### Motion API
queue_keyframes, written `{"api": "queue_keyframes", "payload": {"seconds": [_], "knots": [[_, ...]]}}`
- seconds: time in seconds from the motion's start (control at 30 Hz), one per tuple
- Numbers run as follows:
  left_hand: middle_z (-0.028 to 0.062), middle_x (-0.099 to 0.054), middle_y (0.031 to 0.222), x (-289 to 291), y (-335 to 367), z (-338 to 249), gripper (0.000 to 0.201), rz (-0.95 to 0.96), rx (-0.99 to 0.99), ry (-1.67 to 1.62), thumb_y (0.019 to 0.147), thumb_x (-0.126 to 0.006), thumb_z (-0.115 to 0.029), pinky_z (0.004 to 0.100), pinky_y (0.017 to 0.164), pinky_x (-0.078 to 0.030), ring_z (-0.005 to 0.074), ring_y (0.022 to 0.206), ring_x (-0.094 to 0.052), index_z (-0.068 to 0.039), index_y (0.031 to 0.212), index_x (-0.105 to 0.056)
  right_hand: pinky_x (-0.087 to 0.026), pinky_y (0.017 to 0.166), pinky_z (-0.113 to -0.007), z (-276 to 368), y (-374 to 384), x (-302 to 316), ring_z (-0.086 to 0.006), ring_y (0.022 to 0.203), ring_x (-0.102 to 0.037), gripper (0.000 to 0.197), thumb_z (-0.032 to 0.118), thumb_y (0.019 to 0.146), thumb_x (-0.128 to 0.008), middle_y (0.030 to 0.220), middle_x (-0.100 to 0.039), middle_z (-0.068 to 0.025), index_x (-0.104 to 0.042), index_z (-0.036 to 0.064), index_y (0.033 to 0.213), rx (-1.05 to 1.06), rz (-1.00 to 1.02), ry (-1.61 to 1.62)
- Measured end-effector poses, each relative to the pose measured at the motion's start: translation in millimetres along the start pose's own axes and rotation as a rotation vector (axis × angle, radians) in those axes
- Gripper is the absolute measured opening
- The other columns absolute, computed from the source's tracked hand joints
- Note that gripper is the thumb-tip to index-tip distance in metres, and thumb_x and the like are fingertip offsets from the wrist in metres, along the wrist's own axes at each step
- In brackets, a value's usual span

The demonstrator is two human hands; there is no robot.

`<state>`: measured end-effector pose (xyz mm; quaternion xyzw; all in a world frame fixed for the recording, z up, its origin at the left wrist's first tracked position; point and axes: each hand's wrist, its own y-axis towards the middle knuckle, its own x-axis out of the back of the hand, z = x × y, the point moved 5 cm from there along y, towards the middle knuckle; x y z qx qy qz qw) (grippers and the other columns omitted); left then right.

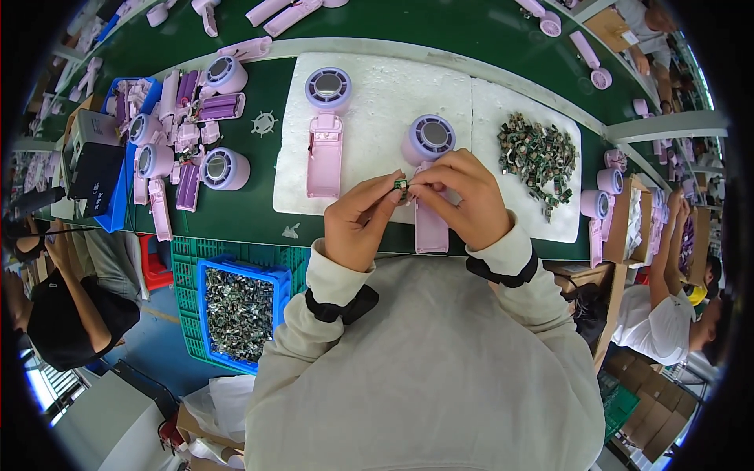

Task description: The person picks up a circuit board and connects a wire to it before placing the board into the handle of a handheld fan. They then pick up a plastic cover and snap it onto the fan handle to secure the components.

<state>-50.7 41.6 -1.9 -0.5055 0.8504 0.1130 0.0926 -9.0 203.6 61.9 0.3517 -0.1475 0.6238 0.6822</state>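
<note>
Between my two hands is a small green circuit board (401, 184), held over the white foam sheet (377, 102). The thumb and fingers of my left hand (361, 216) pinch it from the left. My right hand (463, 196) is closed at its right side, fingertips pressed together at the board; whether they grip the board or a wire is too small to tell. Under my right hand lies a pink handheld fan (432, 228) with a lilac round head, its handle shell partly covered. A second pink fan (325, 161) with an open handle shell lies to the left on the foam.
A pile of small circuit boards (538, 157) covers the foam's right part. Pink and purple fan parts (184, 133) crowd the green table at left, beside a blue bin (118, 208). Below, a blue crate (206, 314) holds many boards. Co-workers sit at both sides.
</note>
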Motion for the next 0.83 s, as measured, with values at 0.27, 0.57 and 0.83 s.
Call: {"api": "queue_keyframes", "payload": {"seconds": [0.27, 0.57, 0.83], "knots": [[0.0160, -0.070, 0.112, -5, -4, -14, 0.034, -0.015, -0.164, 0.375, 0.095, -0.065, 0.007, 0.0269, 0.080, -0.057, 0.0189, 0.094, -0.071, 0.001, 0.129, -0.068, -0.046, 0.065, -0.029, 4, -9, -3, -0.0169, 0.073, -0.057, 0.012, 0.001, 0.084, -0.077, 0.085, -0.063, -0.0067, -0.074, 0.0003, 0.095, -0.133, -0.086, 0.090], [0.0152, -0.069, 0.108, -22, -11, -21, 0.036, -0.153, -0.325, 0.627, 0.093, -0.067, 0.007, 0.0270, 0.074, -0.056, 0.0211, 0.088, -0.071, -0.001, 0.128, -0.069, -0.046, 0.063, -0.028, 4, -19, -7, -0.0139, 0.071, -0.057, 0.016, -0.002, 0.083, -0.079, 0.082, -0.063, -0.0061, -0.075, 0.0006, 0.098, -0.257, -0.157, 0.176], [0.0106, -0.070, 0.119, -4, 3, 10, 0.033, -0.020, -0.067, 0.054, 0.099, -0.063, 0.001, 0.0230, 0.078, -0.055, 0.0239, 0.094, -0.072, -0.007, 0.131, -0.069, -0.051, 0.071, -0.032, 14, -8, 12, -0.0191, 0.082, -0.063, 0.022, 0.002, 0.083, -0.080, 0.089, -0.067, -0.0040, -0.079, 0.0081, 0.104, 0.086, 0.056, -0.060]]}}
